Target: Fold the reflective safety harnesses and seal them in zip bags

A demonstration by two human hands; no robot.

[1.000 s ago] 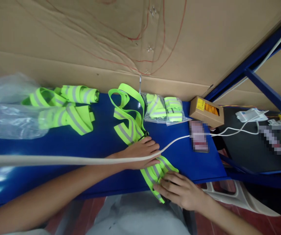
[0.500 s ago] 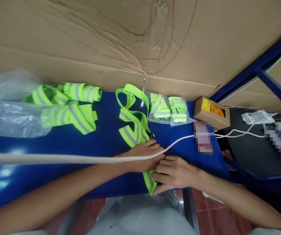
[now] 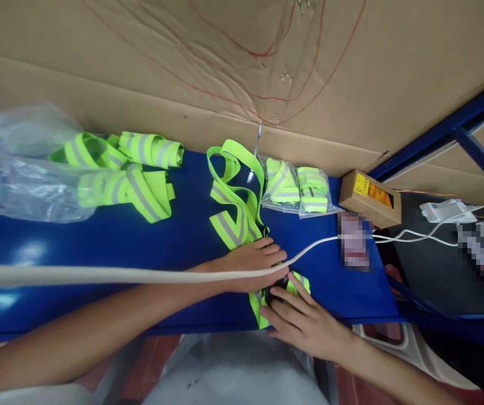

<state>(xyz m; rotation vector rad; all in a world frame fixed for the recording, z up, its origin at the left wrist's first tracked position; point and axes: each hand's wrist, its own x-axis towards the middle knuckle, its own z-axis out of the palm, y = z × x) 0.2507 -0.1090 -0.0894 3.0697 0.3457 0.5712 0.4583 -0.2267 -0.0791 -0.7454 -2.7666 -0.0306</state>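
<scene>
A neon-yellow reflective strap [image 3: 234, 225] with grey stripes lies in loose loops on the blue table, its near end running under my hands. My left hand [image 3: 254, 264] is closed over the strap, palm down, its grip partly hidden. Just nearer to me, my right hand [image 3: 309, 326] holds the strap's near end around a black piece [image 3: 274, 289], perhaps a buckle. Its fingers are bent and somewhat apart. A short yellow end shows beyond the right fingertips. Another small black part sits on the strap above my left hand.
Bundled reflective straps [image 3: 149, 194] and clear plastic bags [image 3: 26, 188] lie at left. Two bagged straps [image 3: 313, 188] rest at the back, beside a cardboard box [image 3: 370, 197]. A white cable [image 3: 140, 274] crosses in front of my left arm. A blurred-out item [image 3: 354, 242] lies at right.
My right hand has shifted right and nearer to me, its fingers spreading. The black piece and a yellow strap end now show beside it. My left hand stays on the strap; the view has shifted slightly.
</scene>
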